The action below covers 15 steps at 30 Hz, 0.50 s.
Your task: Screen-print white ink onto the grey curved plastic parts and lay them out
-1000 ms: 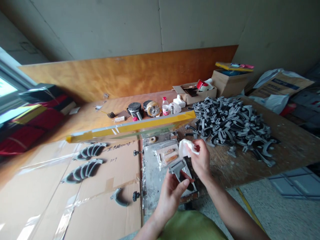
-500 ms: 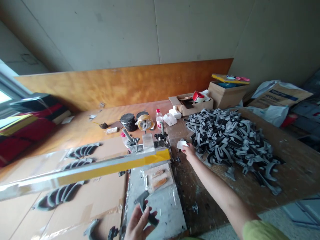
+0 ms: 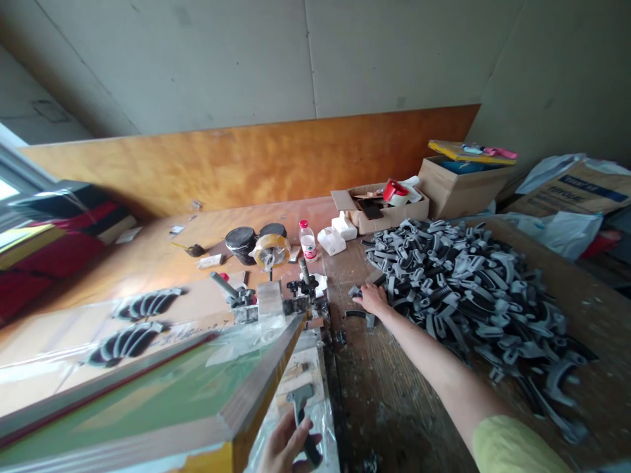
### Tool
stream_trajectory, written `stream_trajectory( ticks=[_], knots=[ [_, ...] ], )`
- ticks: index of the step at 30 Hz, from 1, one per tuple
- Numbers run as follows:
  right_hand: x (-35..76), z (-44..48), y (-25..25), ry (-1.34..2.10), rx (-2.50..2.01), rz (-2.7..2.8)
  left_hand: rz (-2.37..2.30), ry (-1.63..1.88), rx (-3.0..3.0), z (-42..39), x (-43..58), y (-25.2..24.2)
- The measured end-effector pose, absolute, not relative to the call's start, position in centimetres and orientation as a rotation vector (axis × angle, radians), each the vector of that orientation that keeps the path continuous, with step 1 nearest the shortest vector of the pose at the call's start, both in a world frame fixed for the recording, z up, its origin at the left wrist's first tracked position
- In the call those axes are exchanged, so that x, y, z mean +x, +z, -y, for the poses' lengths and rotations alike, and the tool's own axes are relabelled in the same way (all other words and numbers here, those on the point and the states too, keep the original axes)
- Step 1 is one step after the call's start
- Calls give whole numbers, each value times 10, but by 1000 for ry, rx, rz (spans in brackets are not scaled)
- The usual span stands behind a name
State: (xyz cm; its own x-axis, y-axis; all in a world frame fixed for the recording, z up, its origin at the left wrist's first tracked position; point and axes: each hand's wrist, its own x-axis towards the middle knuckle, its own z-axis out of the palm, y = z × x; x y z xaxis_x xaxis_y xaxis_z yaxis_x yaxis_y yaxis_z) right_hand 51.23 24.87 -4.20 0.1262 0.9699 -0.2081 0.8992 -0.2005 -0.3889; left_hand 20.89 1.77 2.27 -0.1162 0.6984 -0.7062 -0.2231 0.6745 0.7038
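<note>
My left hand (image 3: pixel 288 440) is closed around a grey plastic handle (image 3: pixel 302 397) with a wide, flat head, held over the plate (image 3: pixel 328 420) at the bottom. Stretched forward, my right hand (image 3: pixel 373 297) has its fingers closed on a small grey plastic piece (image 3: pixel 355 292) at the near-left edge of the parts pile. Just below those fingers a dark curved piece (image 3: pixel 362 316) lies on the wooden table. The big pile of grey and black curved parts (image 3: pixel 453 276) spreads to the right. A screen frame (image 3: pixel 266 381) with green mesh stands tilted left of my left hand.
Clamps (image 3: pixel 302 286) hold the frame's far end. Behind them are black tubs (image 3: pixel 240 244), a tape roll (image 3: pixel 271 251) and a red-capped bottle (image 3: pixel 307 242). Cartons (image 3: pixel 458 187) stand at the back right. Rows of curved parts (image 3: pixel 125 343) lie on the left.
The white tissue has left my right hand; something white now lies by the clamp. That hand now grips a grey piece. The frame's green mesh has come into view. My left hand keeps its handle.
</note>
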Motion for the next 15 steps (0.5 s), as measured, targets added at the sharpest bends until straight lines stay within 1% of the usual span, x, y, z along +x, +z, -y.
stream_trajectory(
  ticks=[3, 6, 10, 15],
  knots=[
    [516, -225, -44, 594, -2251, 2060, -1370, 725, 511, -28, 238, 25],
    [514, -196, -44, 585, -2290, 2123, -1276, 648, 539, -34, 261, 23],
    [517, -152, -46, 621, -2374, 2023, -1180, 577, 543, -38, 287, 7],
    [541, -121, -35, 649, -2392, 1811, -1351, 440, 702, -50, 317, -24]
  ],
)
